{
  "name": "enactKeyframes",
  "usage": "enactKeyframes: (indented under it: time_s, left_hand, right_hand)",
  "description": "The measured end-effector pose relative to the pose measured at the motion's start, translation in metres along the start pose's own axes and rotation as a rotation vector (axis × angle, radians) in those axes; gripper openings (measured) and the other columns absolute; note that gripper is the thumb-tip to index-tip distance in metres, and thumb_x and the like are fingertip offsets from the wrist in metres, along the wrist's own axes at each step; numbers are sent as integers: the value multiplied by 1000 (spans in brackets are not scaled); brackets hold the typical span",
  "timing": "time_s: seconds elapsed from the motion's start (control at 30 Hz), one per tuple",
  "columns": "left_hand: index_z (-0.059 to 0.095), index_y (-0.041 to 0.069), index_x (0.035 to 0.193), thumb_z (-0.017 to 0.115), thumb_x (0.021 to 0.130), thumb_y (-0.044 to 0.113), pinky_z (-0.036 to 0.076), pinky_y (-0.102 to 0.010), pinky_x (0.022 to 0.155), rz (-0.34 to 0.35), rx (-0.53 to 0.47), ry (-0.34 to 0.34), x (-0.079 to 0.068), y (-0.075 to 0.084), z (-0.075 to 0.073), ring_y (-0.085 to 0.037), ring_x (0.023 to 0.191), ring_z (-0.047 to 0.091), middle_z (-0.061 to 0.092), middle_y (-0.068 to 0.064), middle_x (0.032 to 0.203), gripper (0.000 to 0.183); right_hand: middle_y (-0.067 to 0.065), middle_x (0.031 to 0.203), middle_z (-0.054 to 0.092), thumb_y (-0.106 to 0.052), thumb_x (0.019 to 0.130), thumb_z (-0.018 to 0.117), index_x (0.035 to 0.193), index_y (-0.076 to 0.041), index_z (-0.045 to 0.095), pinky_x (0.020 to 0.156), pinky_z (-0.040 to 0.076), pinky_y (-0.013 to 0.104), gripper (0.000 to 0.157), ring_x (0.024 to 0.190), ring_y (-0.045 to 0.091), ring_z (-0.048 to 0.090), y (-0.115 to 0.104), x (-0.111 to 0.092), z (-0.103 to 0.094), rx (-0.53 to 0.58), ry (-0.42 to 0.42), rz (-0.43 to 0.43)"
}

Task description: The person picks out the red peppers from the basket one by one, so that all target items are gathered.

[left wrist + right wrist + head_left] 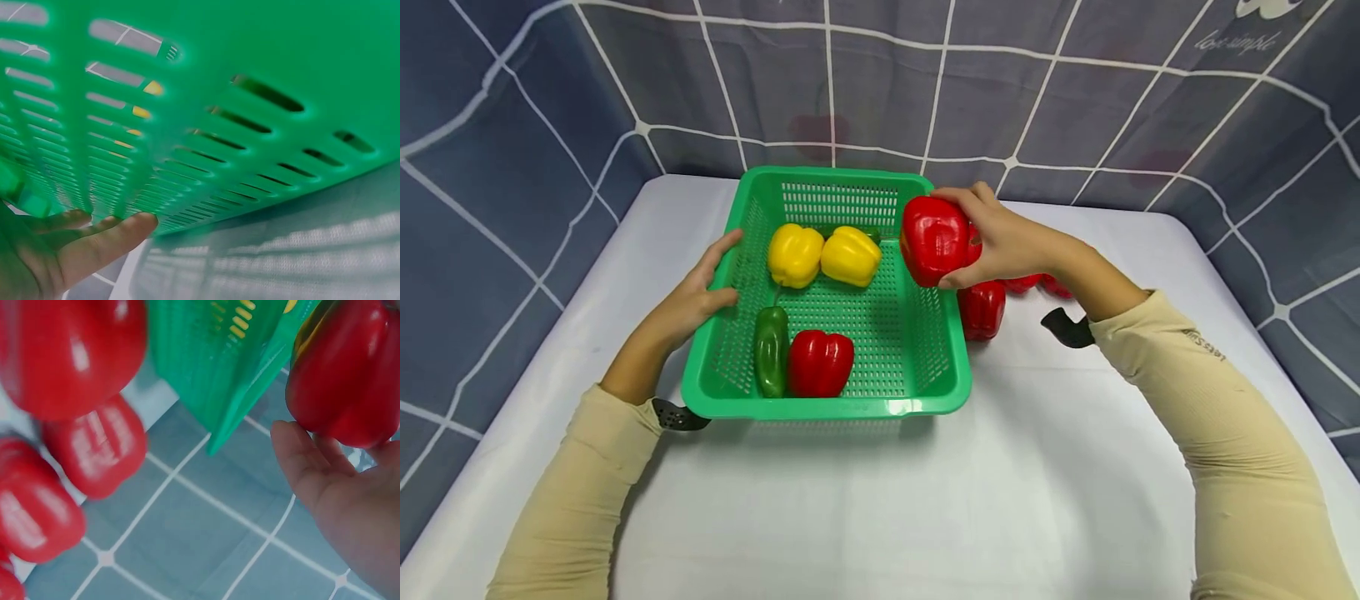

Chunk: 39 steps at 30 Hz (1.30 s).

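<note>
My right hand (pixel 1000 237) grips a red bell pepper (pixel 934 242) above the right rim of a green basket (pixel 857 408). In the right wrist view the fingers curve around the underside of that pepper (pixel 350 381). At the basket's left side, my left hand (pixel 688 296) touches the rim with thumb and fingers extended. The left wrist view has these fingers (pixel 119 240) against the slotted outer wall. Inside the basket lie two yellow bell peppers (pixel 795 256), a red bell pepper (pixel 821 363) and a long green pepper (pixel 771 352). Another green vegetable (pixel 871 235) is partly hidden behind the yellow ones.
Several red bell peppers (pixel 982 312) sit on the white table (pixel 880 517) just right of the basket, some partly covered by my right hand and arm. A dark gridded curtain (pixel 880 83) surrounds the table at the back and sides.
</note>
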<state>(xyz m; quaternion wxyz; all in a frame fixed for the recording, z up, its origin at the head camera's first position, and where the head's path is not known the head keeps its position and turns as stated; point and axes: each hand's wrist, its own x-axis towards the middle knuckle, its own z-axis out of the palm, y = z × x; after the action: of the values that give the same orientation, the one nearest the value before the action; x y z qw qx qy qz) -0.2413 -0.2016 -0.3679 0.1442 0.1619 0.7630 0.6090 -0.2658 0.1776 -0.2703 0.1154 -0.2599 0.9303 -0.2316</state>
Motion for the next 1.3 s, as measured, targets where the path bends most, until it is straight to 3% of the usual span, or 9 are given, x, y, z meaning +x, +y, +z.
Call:
enactKeyframes:
  time_s: [0.23,0.4,0.57,0.87,1.3]
  left_hand:
    - [-3,23,148,37,80,-6,50,-18,70,3,0,-4,-1,-1,0,-22,110,38,6,-21,148,83]
    - [-2,23,148,37,79,-6,50,-17,71,3,6,2,0,-2,-1,-22,112,36,5,-21,148,84]
    - [-2,24,148,37,79,-6,50,-17,70,4,6,1,0,-3,-2,-20,110,36,4,-21,148,85]
    - [-1,22,148,37,80,-7,52,-21,65,25,-18,-10,0,-4,-2,-8,96,48,7,-24,145,83]
    - [0,22,148,37,80,-8,51,-19,66,37,-41,-5,0,-7,-1,-8,98,46,7,-24,143,83]
  right_hand:
    - [11,122,30,-26,68,76,143,-22,19,86,47,51,94,117,28,36,21,-27,-7,35,40,102]
    - [14,124,29,-25,69,75,144,-17,19,89,44,54,94,118,31,34,32,-40,-10,31,72,122]
    - [15,122,30,-24,67,76,143,-17,21,88,44,54,94,117,31,34,38,-48,-13,17,98,134]
    - [16,124,30,-26,66,79,143,-16,20,85,46,55,98,117,33,34,49,-61,-17,8,120,175]
    - [17,127,30,-25,66,78,142,-13,22,85,46,56,95,120,33,31,73,-73,-11,59,138,217]
